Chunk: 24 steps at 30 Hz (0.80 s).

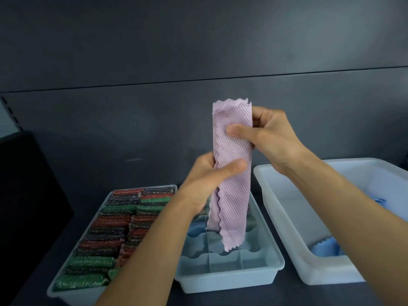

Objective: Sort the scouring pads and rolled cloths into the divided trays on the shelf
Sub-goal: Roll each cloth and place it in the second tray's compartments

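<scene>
A long folded lilac waffle-textured cloth (234, 173) stands upright, long axis vertical, its zigzag lower end hanging over the pale blue divided plastic tray (227, 281). The left hand (209, 175) grips its middle, and the right hand (271, 138) pinches it higher up. Just left of that tray lie red, green and dark glittery scouring pads (106, 235). To its right, across a strip of dark grey shelf (289, 294), stands a white plastic tub (287, 217).

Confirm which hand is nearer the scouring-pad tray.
Left. The left hand grips the purple cloth just right of the scouring-pad tray; the right hand holds it higher, farther right.
</scene>
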Each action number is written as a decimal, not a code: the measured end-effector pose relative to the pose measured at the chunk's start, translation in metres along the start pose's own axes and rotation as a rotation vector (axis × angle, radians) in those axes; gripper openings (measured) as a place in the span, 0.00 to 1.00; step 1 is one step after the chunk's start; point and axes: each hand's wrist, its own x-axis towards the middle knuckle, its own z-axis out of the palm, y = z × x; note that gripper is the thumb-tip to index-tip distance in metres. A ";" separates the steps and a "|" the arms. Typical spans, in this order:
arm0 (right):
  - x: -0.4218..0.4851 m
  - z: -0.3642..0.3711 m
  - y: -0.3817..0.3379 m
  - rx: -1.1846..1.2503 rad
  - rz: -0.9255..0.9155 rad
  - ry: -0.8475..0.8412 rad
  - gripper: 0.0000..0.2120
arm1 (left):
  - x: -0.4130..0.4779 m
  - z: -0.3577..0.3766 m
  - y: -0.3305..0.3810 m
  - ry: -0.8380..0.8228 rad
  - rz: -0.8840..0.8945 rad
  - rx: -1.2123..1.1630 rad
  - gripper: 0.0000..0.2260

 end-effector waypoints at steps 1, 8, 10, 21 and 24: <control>0.002 -0.001 -0.002 0.005 0.000 0.022 0.05 | -0.001 0.001 -0.011 0.007 -0.061 0.006 0.23; 0.013 -0.023 0.007 -0.016 0.058 0.294 0.04 | -0.014 -0.017 -0.045 0.048 -0.236 0.060 0.21; 0.013 -0.028 0.019 -0.028 0.090 0.363 0.03 | -0.014 -0.023 -0.047 0.086 -0.249 0.077 0.18; 0.001 -0.041 0.078 -0.204 0.143 0.524 0.05 | -0.017 -0.048 -0.039 0.354 -0.285 0.010 0.12; -0.009 -0.022 0.078 -0.305 0.043 0.405 0.09 | -0.014 -0.037 -0.024 0.324 -0.258 0.022 0.11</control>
